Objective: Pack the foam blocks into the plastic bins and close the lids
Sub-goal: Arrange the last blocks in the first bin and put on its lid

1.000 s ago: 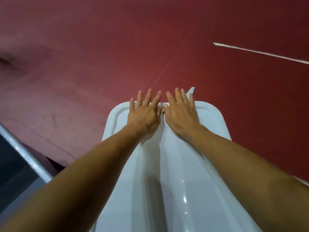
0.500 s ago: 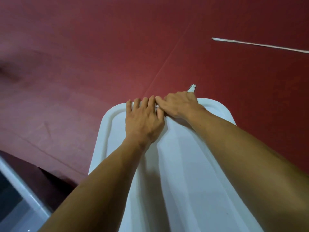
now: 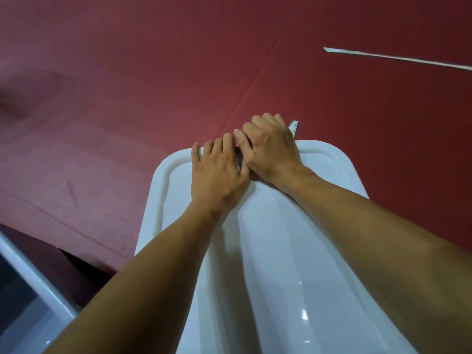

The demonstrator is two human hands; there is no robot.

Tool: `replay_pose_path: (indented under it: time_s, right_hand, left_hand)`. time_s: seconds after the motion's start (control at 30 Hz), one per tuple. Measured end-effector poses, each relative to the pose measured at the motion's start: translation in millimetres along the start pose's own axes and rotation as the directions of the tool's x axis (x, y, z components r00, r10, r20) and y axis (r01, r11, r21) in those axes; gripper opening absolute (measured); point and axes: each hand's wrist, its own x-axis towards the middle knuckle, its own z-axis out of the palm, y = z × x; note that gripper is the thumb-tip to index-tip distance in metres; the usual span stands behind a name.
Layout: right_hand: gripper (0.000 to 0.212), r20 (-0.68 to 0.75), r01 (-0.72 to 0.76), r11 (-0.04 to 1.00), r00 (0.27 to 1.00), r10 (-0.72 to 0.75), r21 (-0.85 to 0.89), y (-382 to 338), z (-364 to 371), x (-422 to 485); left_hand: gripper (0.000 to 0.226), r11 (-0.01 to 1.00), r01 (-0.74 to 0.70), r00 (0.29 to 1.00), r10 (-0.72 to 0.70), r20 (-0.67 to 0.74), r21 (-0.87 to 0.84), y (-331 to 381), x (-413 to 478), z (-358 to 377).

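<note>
Left hand (image 3: 217,175) and right hand (image 3: 270,149) curled over far rim of the lid (image 3: 329,172), fingertips hidden.

One camera sits on the person's head and looks forward and steeply down along both arms (image 3: 153,277). It is close: the arms enter at the bottom edge and fill much of the lower half. The left hand (image 3: 217,175) and right hand (image 3: 270,149) lie side by side just above the picture's middle. The white lid (image 3: 281,251) runs away from the camera, from the bottom edge up to the hands. Beyond its far end the red surface (image 3: 127,72) fills the whole upper half. A seam (image 3: 255,80) and a pale strip (image 3: 396,57) slant across the surface. The lower left corner catches a white rim (image 3: 30,279) beside the lid.
</note>
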Motion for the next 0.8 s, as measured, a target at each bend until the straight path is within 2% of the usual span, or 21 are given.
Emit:
replay_pose_path:
  time_s: [0.17, 0.23, 0.3, 0.37, 0.4, 0.47, 0.6, 0.67, 0.73, 0.8]
  right_hand:
    - [0.026, 0.050, -0.012, 0.998, 0.999, 0.015, -0.058, -1, 0, -5]
    - [0.023, 0.093, -0.046, 0.992, 0.994, 0.058, -0.121, -5, -4, -10]
    - [0.025, 0.107, -0.153, 0.973, 0.979, 0.173, -0.173, -15, -13, -22]
    - [0.033, 0.163, -0.267, 0.934, 0.937, 0.309, -0.236, -28, -27, -37]
    - [0.039, 0.235, -0.293, 0.922, 0.906, 0.352, -0.253, -35, -38, -43]
    - [0.052, 0.395, -0.262, 0.932, 0.851, 0.346, -0.252, -44, -64, -46]
    - [0.071, 0.493, -0.238, 0.940, 0.804, 0.332, -0.245, -65, -136, -29]
    - [0.066, 0.507, -0.283, 0.924, 0.774, 0.378, -0.258, -85, -174, -21]
    - [0.059, 0.532, -0.331, 0.897, 0.724, 0.440, -0.292, -104, -211, -17]
    - [0.062, 0.549, -0.360, 0.877, 0.685, 0.479, -0.318, -115, -250, -16]
  left_hand:
    - [0.015, 1.000, -0.019, 1.000, 0.019, -0.012, 0.017, -1, -2, 5]
    - [0.033, 0.997, -0.004, 1.000, 0.005, -0.009, 0.071, 0, -2, 5]
    - [0.054, 0.993, 0.005, 1.000, -0.007, 0.017, 0.120, 3, -5, -1]
    - [0.065, 0.990, -0.017, 0.993, 0.001, 0.117, 0.141, 10, -14, -13]
    - [0.066, 0.987, -0.047, 0.984, 0.019, 0.175, 0.155, 13, -20, -22]
    - [0.070, 0.977, -0.106, 0.957, 0.050, 0.286, 0.184, 21, -30, -46]
    - [0.067, 0.995, -0.049, 0.906, 0.006, 0.424, 0.090, 52, -40, -99]
    - [0.067, 0.997, -0.044, 0.902, 0.011, 0.432, 0.066, 70, -43, -128]
    - [0.067, 0.992, -0.093, 0.901, 0.046, 0.432, 0.090, 89, -49, -161]
    - [0.067, 0.980, -0.153, 0.887, 0.079, 0.456, 0.128, 108, -56, -198]
